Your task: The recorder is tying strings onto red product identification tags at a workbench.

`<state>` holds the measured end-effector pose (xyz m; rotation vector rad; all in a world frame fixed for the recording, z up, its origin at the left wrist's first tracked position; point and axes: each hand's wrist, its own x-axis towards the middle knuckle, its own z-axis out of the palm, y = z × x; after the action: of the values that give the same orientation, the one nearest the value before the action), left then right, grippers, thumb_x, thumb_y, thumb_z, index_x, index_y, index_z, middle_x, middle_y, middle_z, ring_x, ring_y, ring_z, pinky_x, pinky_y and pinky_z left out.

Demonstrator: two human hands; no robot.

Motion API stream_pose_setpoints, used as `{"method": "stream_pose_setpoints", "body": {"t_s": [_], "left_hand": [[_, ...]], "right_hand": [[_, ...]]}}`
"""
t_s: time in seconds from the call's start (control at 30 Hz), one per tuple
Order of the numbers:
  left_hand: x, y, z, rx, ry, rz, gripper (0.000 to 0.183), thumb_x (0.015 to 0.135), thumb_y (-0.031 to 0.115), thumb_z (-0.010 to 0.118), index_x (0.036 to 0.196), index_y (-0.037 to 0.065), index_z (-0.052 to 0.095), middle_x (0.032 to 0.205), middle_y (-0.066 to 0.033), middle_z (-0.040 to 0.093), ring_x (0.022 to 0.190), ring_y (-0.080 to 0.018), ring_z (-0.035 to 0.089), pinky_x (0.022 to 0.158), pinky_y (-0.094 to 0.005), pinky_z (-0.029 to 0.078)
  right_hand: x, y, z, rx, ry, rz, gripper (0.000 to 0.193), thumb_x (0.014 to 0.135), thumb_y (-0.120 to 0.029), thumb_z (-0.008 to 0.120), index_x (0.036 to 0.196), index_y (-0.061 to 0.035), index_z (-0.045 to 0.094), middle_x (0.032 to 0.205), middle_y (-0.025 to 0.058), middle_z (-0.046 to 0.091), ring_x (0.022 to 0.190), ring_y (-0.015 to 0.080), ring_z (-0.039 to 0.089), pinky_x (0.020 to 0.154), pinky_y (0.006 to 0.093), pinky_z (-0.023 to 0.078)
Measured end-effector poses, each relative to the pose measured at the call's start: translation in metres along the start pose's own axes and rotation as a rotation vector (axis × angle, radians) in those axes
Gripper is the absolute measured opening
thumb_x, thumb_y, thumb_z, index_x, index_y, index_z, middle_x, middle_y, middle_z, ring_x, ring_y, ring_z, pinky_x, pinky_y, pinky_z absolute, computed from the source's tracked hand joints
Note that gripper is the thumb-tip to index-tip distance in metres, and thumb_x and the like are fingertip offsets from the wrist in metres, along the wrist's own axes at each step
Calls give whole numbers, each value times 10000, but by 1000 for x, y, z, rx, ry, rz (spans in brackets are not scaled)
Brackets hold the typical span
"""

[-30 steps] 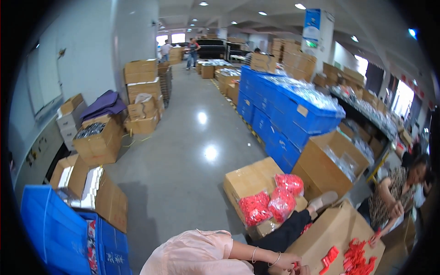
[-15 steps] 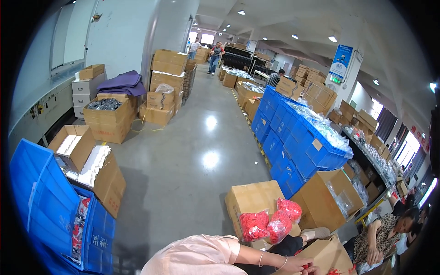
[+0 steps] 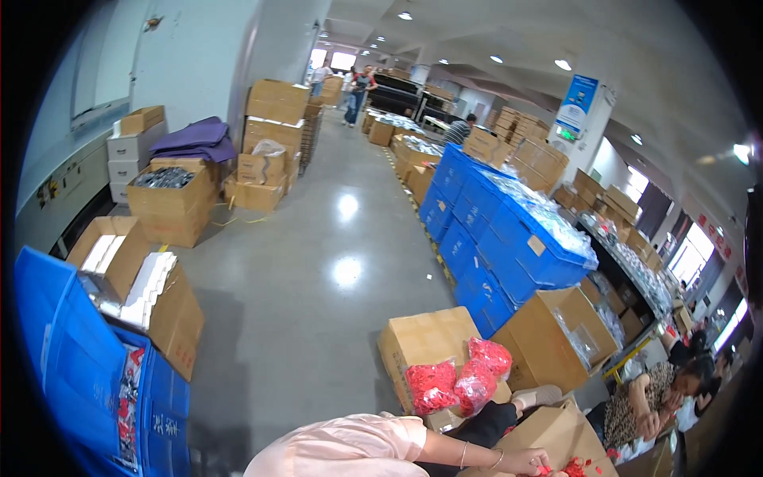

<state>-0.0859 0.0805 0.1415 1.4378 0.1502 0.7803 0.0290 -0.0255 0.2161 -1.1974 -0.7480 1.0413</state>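
Observation:
My left hand [image 3: 528, 460] reaches in from the lower edge, with a pale pink sleeve [image 3: 342, 447] and bracelets on the wrist. Its fingers are closed on a small red piece [image 3: 544, 470], whose exact kind is too small to make out. Just beyond the fingers, more small red pieces [image 3: 575, 467] lie at an open cardboard box [image 3: 548, 429]. The lower edge cuts off part of the hand. I cannot see my right hand. Clear bags of red pieces [image 3: 431, 387] rest against and on a carton [image 3: 425, 342] ahead of my arm.
Stacked blue crates [image 3: 509, 258] and an open carton [image 3: 556, 334] stand on the right. A co-worker in a patterned top [image 3: 628, 405] sits at the lower right. On the left are an open blue bin [image 3: 67, 342] and cartons [image 3: 171, 203]. A grey aisle floor [image 3: 310, 310] runs between.
The view has shifted slightly, so the surroundings sit further left. My left hand has moved a little right, toward the red pieces. The co-worker's hand has risen.

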Motion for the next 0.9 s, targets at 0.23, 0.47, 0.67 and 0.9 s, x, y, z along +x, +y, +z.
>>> {"method": "stream_pose_setpoints", "body": {"t_s": [0.23,0.47,0.67,0.9], "left_hand": [[-1,-15,28,-184,-164,-385,244,810,188,547,1009,51,511,729,-32,580,543,-108,547,477,-240,455],[5,-61,37,56,-303,-495,148,798,171,536,788,24,546,574,-46,546,389,-115,500,344,-255,403],[-2,-74,44,106,-325,-753,250,803,177,536,604,25,539,536,-54,540,356,-118,481,308,-235,366],[-1,-135,52,-592,-267,-958,190,855,237,553,895,57,600,758,-42,617,615,-89,583,458,-166,381]], "right_hand": [[-15,46,-76,162,221,9,184,818,-136,560,976,-43,535,949,98,569,837,233,525,739,347,435],[-36,75,-133,278,278,-11,97,825,-14,501,913,-55,499,864,91,573,697,203,530,607,335,452],[-55,89,-128,-38,459,-20,240,815,-44,570,1052,-11,553,896,95,592,764,195,561,689,302,482],[-57,147,-140,-615,298,-145,82,776,-15,612,856,2,600,799,105,602,716,171,591,641,292,479]]}}
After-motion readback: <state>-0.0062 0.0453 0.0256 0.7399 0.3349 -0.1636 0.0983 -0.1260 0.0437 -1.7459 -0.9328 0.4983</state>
